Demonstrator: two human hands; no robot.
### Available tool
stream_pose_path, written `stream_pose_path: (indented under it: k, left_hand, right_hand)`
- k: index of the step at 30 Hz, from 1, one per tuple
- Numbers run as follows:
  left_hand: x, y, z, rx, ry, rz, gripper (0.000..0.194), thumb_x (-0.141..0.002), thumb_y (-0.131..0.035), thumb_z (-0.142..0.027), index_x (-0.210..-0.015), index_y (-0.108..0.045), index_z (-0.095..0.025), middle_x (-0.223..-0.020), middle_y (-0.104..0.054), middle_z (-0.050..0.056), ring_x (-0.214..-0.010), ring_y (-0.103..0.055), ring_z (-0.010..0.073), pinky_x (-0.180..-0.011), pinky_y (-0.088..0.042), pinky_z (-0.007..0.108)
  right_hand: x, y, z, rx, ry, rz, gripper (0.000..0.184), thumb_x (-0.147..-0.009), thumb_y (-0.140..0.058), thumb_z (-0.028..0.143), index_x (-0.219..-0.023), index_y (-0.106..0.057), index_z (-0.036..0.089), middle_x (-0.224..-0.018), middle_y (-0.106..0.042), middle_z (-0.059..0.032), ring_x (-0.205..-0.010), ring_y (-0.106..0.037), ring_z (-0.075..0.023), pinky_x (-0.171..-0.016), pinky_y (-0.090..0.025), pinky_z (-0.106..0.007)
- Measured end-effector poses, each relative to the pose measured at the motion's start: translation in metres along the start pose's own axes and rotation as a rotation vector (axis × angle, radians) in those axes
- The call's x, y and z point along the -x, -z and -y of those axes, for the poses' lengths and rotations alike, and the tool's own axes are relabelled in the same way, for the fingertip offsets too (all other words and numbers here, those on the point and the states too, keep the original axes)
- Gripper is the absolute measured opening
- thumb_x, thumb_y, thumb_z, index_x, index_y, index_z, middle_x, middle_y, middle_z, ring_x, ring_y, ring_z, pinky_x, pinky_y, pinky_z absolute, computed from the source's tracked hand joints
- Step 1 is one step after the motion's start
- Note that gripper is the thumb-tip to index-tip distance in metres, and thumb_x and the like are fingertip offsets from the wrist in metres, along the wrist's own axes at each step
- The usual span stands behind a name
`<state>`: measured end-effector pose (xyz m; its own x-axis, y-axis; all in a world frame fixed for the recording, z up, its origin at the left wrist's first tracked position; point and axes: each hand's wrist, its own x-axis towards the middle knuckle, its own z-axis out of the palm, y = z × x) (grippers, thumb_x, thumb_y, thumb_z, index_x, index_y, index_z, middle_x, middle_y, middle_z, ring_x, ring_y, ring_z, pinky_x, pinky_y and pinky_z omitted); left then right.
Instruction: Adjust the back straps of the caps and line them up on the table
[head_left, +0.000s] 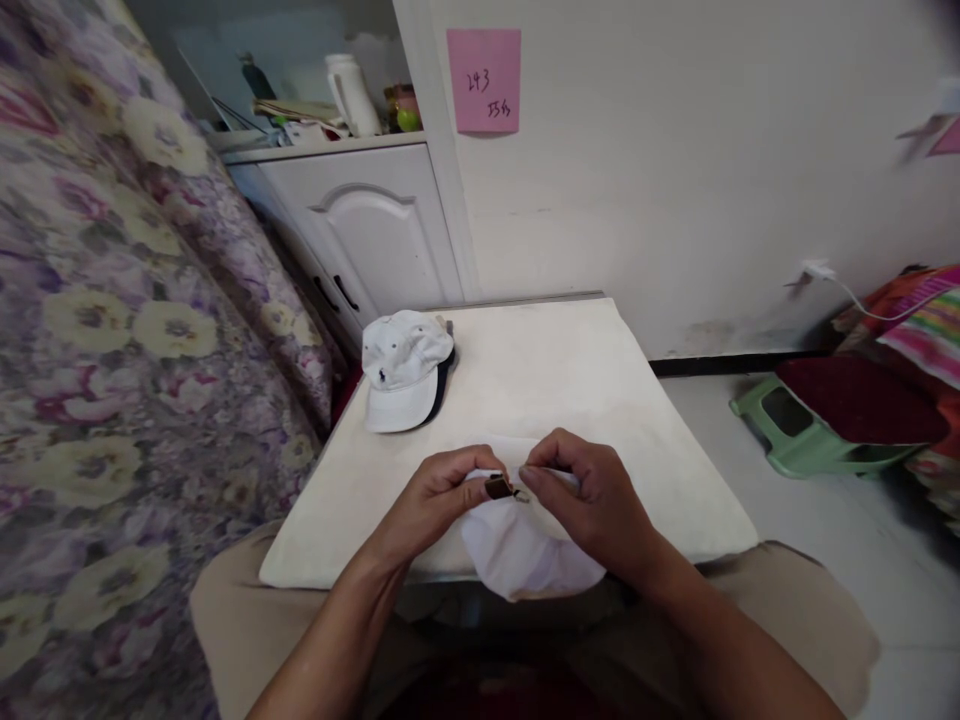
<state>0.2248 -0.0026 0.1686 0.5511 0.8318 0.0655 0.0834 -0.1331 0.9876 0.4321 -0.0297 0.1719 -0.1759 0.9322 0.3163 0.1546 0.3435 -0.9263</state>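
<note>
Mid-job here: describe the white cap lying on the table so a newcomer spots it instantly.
Find the pale table beside the floral curtain, then its far left part. A white cap lies there, brim toward the near edge. Its visible dark emblem sets it apart from the dark brim beneath it and the held cap between left hand and right hand.

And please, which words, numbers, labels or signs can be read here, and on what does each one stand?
"243": handwritten on the pink note on the wall.
Handwriting below it: too unclear to read.
White cap: dark emblem, no readable word.
</note>
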Motion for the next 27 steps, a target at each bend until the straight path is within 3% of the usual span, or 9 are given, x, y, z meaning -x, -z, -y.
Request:
stream_pose_path:
  k: [18, 27]
  left_hand:
    - [-0.0003, -0.0004, -0.0002, -0.006, 0.029, -0.017, 0.021, -0.090, -0.063, -0.033, -0.080, -0.063, -0.014, -0.074, -0.050, -0.001, -0.068, -0.041, 0.0120, -0.061, -0.031, 0.022]
    - [0.0003, -0.0007, 0.0017, 0.021, 0.069, -0.038, 0.021, -0.088, -0.064, -0.034, -0.080, -0.063, -0.015, -0.071, -0.048, -0.003, -0.065, -0.038, 0.0105, -0.058, -0.028, 0.021]
  right_hand:
    - [-0.0019, 0.0001, -0.0017, 0.019, 0.017, 0.053, 0.012, -0.087, -0.062, 0.023, -0.076, -0.060, 0.019, -0.065, -0.060, 0.0037, -0.060, -0.052, -0.0101, -0.055, -0.036, -0.023]
    - [-0.0064, 0.0018, -0.0033, -0.161, -0.068, 0.144, 0.015, -0.087, -0.062, 0.024, -0.074, -0.058, 0.018, -0.061, -0.055, 0.0047, -0.055, -0.047, -0.0086, -0.052, -0.036, -0.021]
